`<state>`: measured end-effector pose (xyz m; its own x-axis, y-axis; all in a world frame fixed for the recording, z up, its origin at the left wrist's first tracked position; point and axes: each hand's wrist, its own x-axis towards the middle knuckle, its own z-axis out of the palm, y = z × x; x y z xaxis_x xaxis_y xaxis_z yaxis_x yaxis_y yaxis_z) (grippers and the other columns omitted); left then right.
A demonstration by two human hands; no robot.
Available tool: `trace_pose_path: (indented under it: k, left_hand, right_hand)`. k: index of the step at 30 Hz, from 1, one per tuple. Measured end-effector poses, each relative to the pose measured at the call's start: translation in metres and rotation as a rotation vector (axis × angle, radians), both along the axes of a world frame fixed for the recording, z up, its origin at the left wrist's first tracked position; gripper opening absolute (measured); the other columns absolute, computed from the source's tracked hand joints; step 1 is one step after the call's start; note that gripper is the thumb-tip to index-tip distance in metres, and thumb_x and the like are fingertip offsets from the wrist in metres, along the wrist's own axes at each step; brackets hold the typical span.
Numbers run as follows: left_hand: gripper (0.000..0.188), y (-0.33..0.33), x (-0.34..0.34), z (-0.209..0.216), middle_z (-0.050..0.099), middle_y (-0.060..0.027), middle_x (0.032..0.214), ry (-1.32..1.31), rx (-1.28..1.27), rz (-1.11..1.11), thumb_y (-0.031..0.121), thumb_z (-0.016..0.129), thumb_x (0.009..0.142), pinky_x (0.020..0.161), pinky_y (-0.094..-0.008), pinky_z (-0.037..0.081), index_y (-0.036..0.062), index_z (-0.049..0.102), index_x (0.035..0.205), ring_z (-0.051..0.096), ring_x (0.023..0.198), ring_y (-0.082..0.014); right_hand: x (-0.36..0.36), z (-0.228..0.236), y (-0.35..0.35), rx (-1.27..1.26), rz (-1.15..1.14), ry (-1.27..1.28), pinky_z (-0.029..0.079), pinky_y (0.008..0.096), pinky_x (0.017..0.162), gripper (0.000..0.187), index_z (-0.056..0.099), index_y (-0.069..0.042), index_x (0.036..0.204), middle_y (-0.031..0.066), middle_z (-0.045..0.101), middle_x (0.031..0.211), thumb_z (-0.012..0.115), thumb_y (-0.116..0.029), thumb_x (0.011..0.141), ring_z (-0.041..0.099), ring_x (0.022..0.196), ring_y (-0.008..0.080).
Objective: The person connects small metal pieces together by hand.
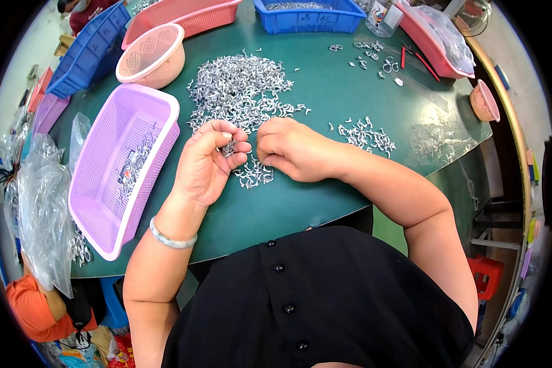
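Note:
My left hand [207, 161], with a pale bangle [173, 236] on its wrist, is curled palm up around a few small curved silvery metal pieces [229, 147]. Just to its right, my right hand [293, 149] is closed with thumb and fingertips together over the table; whatever is between them is hidden. Beyond both hands spreads a large heap of the same curved pieces [242, 83]. A smaller cluster [253, 174] lies just below my hands, and another group [368, 136] sits to the right, beyond my right forearm.
On the green table [325, 80], a purple basket [165, 116] with metal pieces stands at left. Behind it are a pink round basket [159, 73] and blue crates [313, 23]. Red sticks [427, 66] lie near a pink tray [432, 52]. A person [89, 13] is at far left.

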<state>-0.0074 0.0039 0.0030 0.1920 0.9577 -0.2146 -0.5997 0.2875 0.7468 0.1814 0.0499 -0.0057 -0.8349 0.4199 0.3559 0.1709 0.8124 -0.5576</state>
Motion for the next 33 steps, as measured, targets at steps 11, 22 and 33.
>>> trace_pose_path:
  k: [11,22,33]
  left_hand:
    - [0.007,-0.007,0.011,0.007,0.056,-0.0039,0.070,0.339,-0.027,-0.100,0.012,0.053,0.083,0.046,-0.0197,0.039,0.0051,0.055,0.082,0.052,0.055,-0.0102]
    - [0.011,-0.009,0.013,0.005,0.056,-0.0013,0.067,0.424,-0.007,-0.173,0.014,0.053,0.085,0.043,-0.0178,0.038,0.0054,0.057,0.081,0.052,0.052,-0.0074]
    - [0.009,-0.006,0.009,0.004,0.054,-0.0052,0.071,0.243,-0.089,-0.168,0.013,0.050,0.084,0.045,-0.0188,0.038,0.0052,0.053,0.080,0.048,0.054,-0.0111]
  right_hand:
    - [0.007,0.012,0.002,-0.139,-0.063,0.120,0.041,0.0378,0.073,0.006,0.053,-0.002,0.079,0.0115,0.052,0.079,0.055,-0.005,0.075,0.051,0.079,0.0300]
    - [0.007,0.009,0.003,-0.188,-0.044,0.141,0.040,0.0327,0.070,0.008,0.049,0.000,0.080,0.0094,0.049,0.078,0.051,-0.008,0.083,0.048,0.075,0.0234]
    - [0.010,0.007,0.008,-0.128,-0.078,0.104,0.041,0.0336,0.068,0.004,0.054,-0.002,0.081,0.0086,0.052,0.080,0.053,-0.006,0.080,0.051,0.077,0.0245]
